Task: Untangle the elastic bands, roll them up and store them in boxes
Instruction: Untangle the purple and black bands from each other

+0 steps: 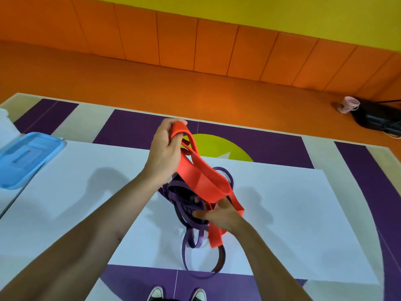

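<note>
From the head camera, the left hand [165,146] grips the top loop of a red band [201,179], lifted above a white table [76,192]. The right hand [219,211] pinches its lower part, perhaps with purple bands [188,203] tangled beneath. A blue box [26,157] sits far left.

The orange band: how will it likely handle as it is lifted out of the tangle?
Probably floppy: the orange band sags in a loop between the left hand and right hand. It may drag the purple bands along, since they interweave. It looks flat and wide, unlikely to roll.
</note>
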Available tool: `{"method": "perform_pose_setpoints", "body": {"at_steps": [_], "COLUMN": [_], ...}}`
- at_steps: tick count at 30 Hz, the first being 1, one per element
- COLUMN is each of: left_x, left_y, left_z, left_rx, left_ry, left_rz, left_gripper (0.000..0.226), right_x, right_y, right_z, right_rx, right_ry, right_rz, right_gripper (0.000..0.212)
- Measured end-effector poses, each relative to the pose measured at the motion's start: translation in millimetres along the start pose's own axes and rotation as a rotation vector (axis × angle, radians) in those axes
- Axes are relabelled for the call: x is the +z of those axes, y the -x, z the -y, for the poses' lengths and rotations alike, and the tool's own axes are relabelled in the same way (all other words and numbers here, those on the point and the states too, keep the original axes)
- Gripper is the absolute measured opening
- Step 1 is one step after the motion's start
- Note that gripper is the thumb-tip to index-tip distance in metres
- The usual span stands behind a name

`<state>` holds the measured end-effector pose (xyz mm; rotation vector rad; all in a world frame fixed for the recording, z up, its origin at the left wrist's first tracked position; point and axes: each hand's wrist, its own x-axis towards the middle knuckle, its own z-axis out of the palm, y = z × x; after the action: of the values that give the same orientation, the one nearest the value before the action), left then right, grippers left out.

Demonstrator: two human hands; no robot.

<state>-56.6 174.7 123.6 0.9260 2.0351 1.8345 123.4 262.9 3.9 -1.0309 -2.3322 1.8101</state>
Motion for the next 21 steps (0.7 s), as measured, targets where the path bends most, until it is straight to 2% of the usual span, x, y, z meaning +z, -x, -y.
{"method": "perform_pose_setpoints", "body": {"at_steps": [3,6,8,10,14,16,19,21], "left_x": [-4.3,-10.8,-14.9,-16.4,-7.4,1.2,11.8,16.6], "left_y": [-3.1,-1.8,0.7,4.7,16.9,20.8,24.7,27.1], "left_z": [3.3,13.9,22.4,31.7,43.2,43.5,46.0,48.3], "left_rx": [0.0,0.023,0.04,0.049,0.048,-0.002,-0.082,-0.09], "left_ry": [0.038,-0.034,-0.063,-0.112,-0.23,-0.243,-0.272,-0.291], "left_rz": [-0.01,-0.012,0.021,0.115,0.253,0.292,0.327,0.336], "left_gripper": [0.016,0.017,0.02,0.025,0.031,0.037,0.042,0.037], "right_x": [-5.5,-34.3,-59.7,-84.4,-123.4,-132.2,-137.1,-139.4], "right_y": [-8.2,-9.1,-5.7,0.3,16.2,25.7,39.2,47.5], "right_z": [-28.7,-64.1,-78.7,-68.2,1.6,46.5,101.6,128.3], "right_rx": [0.084,0.127,0.162,0.15,-0.008,-0.14,-0.378,-0.483], "right_ry": [0.163,0.489,0.399,0.202,-0.03,-0.095,-0.121,-0.071], "right_rz": [-0.202,-0.332,-0.428,-0.61,-0.917,-0.956,-0.915,-0.889], "right_gripper": [0.02,0.006,0.007,0.008,0.027,0.041,0.065,0.067]}}
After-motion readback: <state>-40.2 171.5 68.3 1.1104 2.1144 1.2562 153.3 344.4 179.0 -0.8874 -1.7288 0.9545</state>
